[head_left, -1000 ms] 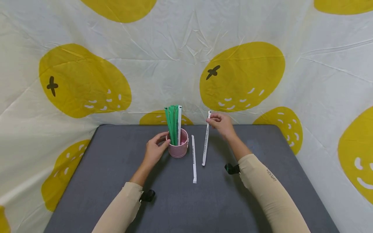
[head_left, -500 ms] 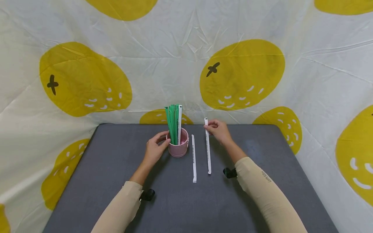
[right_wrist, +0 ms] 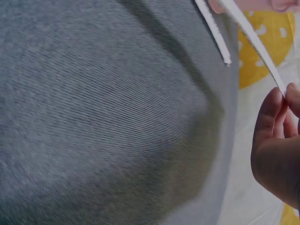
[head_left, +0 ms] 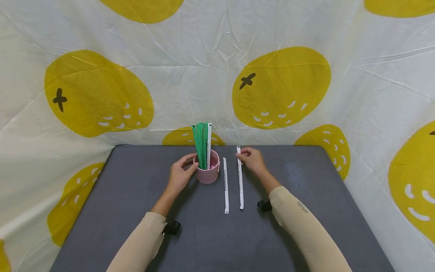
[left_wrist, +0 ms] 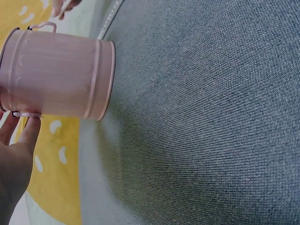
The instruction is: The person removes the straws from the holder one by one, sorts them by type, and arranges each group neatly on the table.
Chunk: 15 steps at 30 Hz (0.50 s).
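A small pink bucket (head_left: 207, 176) stands upright near the table's far side, holding several green wrapped straws (head_left: 201, 145) and a white wrapped straw (head_left: 209, 145). My left hand (head_left: 180, 173) pinches the bucket's left side; in the left wrist view its fingers (left_wrist: 31, 133) meet the small side handle (left_wrist: 26, 114). Between thumb and fingers, my right hand (head_left: 252, 158) holds another white wrapped straw (head_left: 240, 185) by its far end. In the right wrist view this straw (right_wrist: 255, 40) looks raised above the table. A further white wrapped straw (head_left: 225, 189) lies between it and the bucket.
The dark grey table (head_left: 204, 241) has its far edge close behind the bucket. Behind that edge hangs a pale cloth (head_left: 190, 90) printed with large yellow fruit. A black wrist camera (head_left: 172, 227) sits on the left sleeve, another (head_left: 264, 206) on the right.
My right hand has come down and nearer, bringing its straw from a slant to nearly parallel with the lying one. The left hand and bucket have stayed in place.
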{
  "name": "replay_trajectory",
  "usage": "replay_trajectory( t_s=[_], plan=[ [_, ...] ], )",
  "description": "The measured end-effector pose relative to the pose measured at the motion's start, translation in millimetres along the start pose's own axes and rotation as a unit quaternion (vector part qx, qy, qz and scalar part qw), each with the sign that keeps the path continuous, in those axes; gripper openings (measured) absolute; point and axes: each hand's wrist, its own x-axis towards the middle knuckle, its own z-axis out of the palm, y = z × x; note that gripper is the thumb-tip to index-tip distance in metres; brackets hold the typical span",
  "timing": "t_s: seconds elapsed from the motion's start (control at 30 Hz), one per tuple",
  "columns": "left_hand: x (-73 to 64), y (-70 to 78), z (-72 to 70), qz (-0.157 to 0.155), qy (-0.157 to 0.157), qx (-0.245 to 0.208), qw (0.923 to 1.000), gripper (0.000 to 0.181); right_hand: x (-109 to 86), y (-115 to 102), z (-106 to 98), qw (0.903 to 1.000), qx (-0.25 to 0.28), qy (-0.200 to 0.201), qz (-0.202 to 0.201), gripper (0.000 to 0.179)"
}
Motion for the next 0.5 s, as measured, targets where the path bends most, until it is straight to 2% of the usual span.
replay_trajectory(
  t_s=[0.23,0.5],
  plan=[
    [0.3,-0.9,-0.4,0.008,0.001,0.005,1.0,0.04,0.6,8.9,10.6,0.9996,0.024,-0.005,0.009,0.025],
    [-1.0,1.0,-1.3,0.003,-0.002,-0.001,1.0,0.04,-0.3,18.7,14.7,0.9996,0.016,-0.022,0.006,0.026]
  ],
)
